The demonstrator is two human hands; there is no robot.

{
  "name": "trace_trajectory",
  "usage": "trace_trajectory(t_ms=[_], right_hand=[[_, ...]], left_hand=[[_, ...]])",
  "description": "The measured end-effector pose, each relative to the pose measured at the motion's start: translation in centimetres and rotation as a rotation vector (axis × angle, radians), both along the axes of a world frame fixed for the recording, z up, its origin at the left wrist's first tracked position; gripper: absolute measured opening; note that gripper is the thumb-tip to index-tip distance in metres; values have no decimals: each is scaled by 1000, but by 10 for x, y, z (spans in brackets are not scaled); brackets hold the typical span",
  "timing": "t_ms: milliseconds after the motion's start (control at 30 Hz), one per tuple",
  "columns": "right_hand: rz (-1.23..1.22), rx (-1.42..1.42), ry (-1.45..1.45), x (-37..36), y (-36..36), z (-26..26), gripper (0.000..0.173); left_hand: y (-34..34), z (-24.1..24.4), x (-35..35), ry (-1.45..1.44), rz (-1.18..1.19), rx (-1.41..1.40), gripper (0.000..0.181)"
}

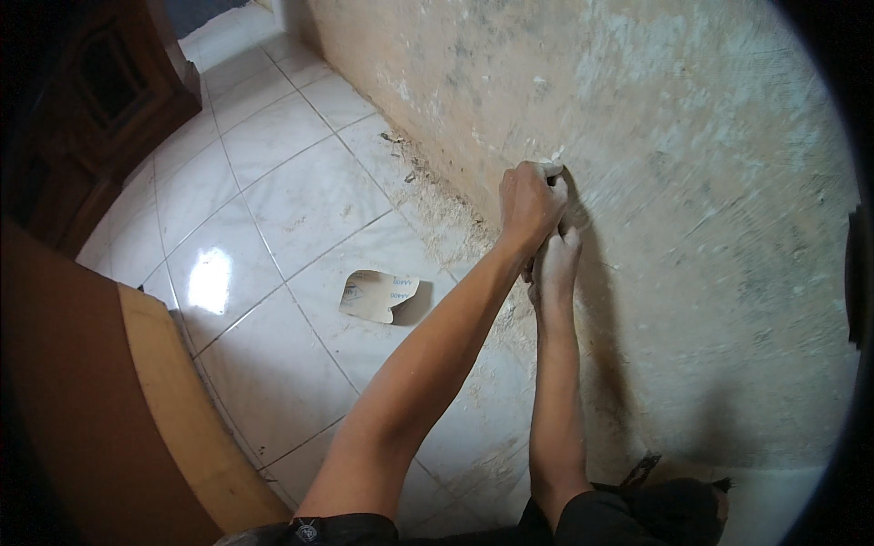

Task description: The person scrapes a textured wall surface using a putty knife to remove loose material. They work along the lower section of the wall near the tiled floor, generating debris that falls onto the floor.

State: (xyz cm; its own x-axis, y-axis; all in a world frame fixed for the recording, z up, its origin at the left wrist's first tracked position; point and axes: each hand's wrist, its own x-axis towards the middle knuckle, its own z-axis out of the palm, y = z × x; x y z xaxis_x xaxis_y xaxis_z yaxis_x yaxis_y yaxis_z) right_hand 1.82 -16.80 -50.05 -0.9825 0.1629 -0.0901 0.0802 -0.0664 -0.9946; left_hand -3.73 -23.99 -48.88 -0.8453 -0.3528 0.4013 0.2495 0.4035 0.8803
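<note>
Both of my hands are close together against the rough, patchy wall (pixel 683 225). My left hand (pixel 532 198) is uppermost, its dusty fingers bent at the wall beside a small white flake. Just below and to its right, my right hand (pixel 558 266) is curled and coated in pale dust. A dark bit of something shows between the hands, but what they hold is mostly hidden. On the tiled floor to the left of my forearms lies a curled piece of sandpaper (pixel 372 297), its printed backing facing up.
Scrapings and dust (pixel 444 218) lie along the foot of the wall on the white tile floor (pixel 273 239). A carved dark wooden piece of furniture (pixel 102 102) stands at the upper left. A brown object with a yellowish edge (pixel 164 382) fills the lower left.
</note>
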Motion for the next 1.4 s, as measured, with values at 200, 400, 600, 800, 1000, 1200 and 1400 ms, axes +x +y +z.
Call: trace_trajectory(t_ms=[200, 400, 600, 800, 1000, 1200, 1400], right_hand=[[4, -3, -8, 0, 9, -6, 34], [255, 178, -37, -41, 12, 46, 35], [141, 151, -16, -29, -10, 27, 44], [45, -76, -10, 18, 25, -14, 47], [90, 94, 35, 5, 25, 3, 46], [48, -54, -37, 6, 9, 17, 46], [9, -65, -93, 11, 3, 23, 47]], left_hand=[[10, -3, 5, -4, 24, 89, 18], [-8, 18, -22, -18, 175, 171, 26], [-16, 22, -9, -23, 124, 162, 31], [26, -11, 29, -55, -43, 242, 36], [20, 1, 19, -74, -1, 228, 34], [12, 10, 16, -72, 15, 191, 34], [7, 13, 15, -137, -42, 182, 34]])
